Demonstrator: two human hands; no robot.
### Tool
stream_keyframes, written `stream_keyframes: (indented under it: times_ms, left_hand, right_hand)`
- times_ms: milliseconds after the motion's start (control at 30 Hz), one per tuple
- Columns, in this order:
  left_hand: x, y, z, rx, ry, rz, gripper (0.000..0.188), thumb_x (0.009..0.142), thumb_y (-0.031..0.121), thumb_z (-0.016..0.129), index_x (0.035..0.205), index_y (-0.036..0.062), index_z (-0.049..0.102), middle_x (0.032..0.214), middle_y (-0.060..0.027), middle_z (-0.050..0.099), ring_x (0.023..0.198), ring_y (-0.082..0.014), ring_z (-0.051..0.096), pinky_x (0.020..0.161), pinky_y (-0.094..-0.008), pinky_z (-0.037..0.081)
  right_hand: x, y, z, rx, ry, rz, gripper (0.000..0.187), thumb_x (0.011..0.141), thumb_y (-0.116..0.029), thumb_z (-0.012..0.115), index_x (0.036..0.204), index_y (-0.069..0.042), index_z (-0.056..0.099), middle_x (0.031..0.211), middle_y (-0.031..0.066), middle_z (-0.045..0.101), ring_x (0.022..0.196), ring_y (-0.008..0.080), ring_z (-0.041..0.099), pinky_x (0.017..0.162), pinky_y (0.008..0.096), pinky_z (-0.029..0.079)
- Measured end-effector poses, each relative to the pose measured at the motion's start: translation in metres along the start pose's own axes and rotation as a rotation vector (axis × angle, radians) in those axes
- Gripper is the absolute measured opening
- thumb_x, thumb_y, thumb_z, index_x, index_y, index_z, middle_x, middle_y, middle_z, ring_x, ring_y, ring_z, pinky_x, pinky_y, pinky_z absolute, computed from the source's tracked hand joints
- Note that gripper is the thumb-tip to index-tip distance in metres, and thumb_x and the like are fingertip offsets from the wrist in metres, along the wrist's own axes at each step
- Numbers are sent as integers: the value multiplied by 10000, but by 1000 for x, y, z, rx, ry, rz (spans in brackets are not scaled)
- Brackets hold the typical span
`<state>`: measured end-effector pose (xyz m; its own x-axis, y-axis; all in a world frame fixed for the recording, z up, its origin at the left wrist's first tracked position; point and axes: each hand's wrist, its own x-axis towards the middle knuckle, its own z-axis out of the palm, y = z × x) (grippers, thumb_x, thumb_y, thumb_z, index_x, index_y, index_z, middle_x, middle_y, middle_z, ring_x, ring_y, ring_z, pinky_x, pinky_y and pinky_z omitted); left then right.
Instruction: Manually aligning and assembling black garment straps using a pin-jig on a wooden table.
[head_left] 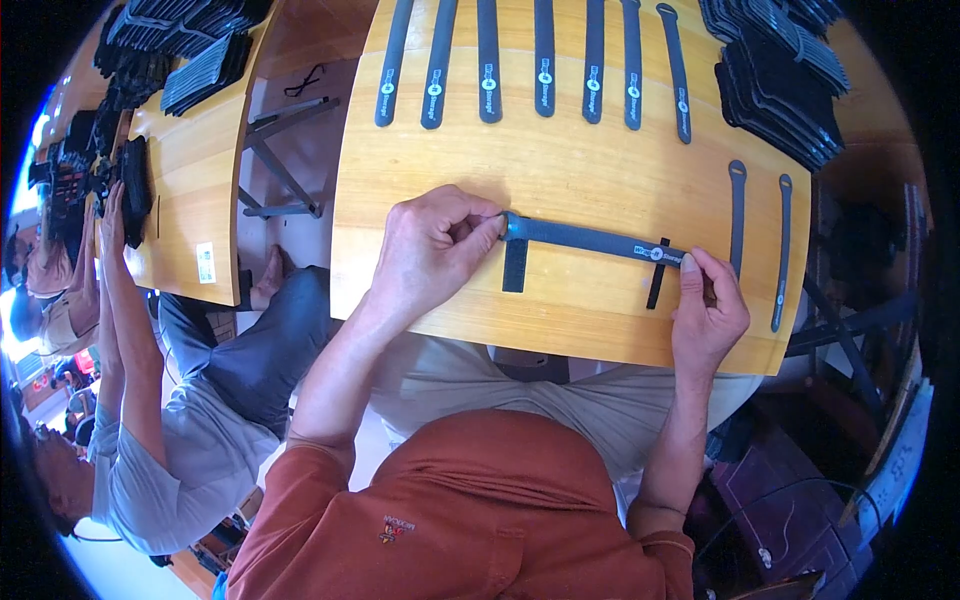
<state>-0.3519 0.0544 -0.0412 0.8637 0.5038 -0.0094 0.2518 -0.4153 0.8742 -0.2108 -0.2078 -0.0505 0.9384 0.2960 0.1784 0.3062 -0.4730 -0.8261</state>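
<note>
A dark hook-and-loop strap with white print is stretched almost level above the near part of the wooden table. My left hand pinches its left end, where a small loop shows at the fingertips. Between thumb and fingers, my right hand grips the printed right end. Below the strap's left end lies a short, wide black strip, partly covered by it. A thinner black strip lies near my right hand, crossing behind the strap.
Several similar straps lie in a row across the far side. Two more straps lie at the right edge. A stack of dark straps stands at the far right. At left, a person sits by another table with dark stacks.
</note>
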Motion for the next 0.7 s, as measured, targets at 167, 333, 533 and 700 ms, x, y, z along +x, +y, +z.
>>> stream_keyframes:
  times_ms: [167,333,533,700]
  left_hand:
    - [0,4,-1,65,-17,-13,105,867,45,762,937,-30,740,777,-85,692,628,-112,630,575,-266,490]
    - [-1,4,-1,88,-37,-30,93,877,38,756,941,-26,737,797,-65,710,681,-94,659,609,-245,511]
    - [0,4,1,96,10,34,120,840,51,777,921,-32,745,761,-101,677,556,-139,624,526,-277,481]
    - [-1,7,0,116,-20,17,78,873,25,743,938,-17,744,797,-52,683,637,-76,605,570,-228,478]
  right_hand:
    - [0,-2,-1,-12,-9,18,109,928,-33,704,1005,44,712,889,105,688,806,154,652,684,259,507]
    - [1,-1,0,-53,-6,-40,103,926,-32,702,997,42,710,885,100,688,802,152,652,673,261,503]
    - [1,-3,2,-64,3,-53,97,924,-26,702,996,38,712,883,107,689,798,169,658,681,272,509]
    - [2,-5,2,-98,9,-85,95,922,-17,699,997,41,710,884,116,691,797,176,664,681,282,517]
